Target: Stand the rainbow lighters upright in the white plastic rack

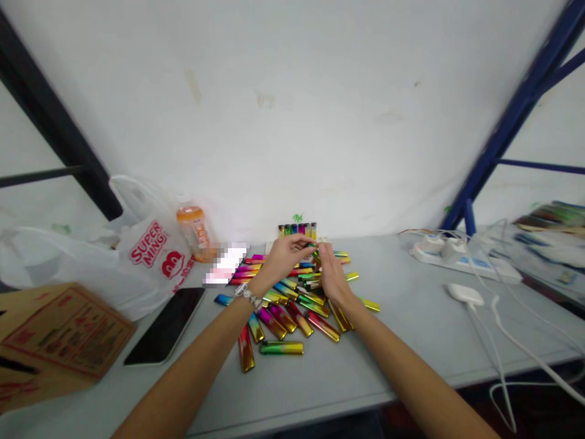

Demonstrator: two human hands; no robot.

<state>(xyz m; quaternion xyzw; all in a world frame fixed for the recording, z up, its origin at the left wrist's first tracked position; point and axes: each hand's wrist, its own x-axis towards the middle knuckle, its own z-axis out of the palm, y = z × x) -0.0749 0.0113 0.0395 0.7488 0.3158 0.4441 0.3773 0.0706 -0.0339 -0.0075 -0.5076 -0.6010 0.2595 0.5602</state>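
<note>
My left hand and my right hand meet over a spread of shiny gradient-coloured lighters. Between their fingertips is a small greenish lighter, mostly hidden by the fingers. Both hands are closed in a pinch around it. Below and around them, many loose lighters lie flat in red, pink, blue, green and gold. Just behind the hands, a row of lighters stands upright in a pale low holder, partly covered by my left hand. A green-gold lighter lies nearest the table's front.
Leftward are a black phone, a cardboard box, a white plastic bag, an orange-capped bottle and a blurred-out screen. Rightward, a power strip, a white charger and cables lie on the grey table.
</note>
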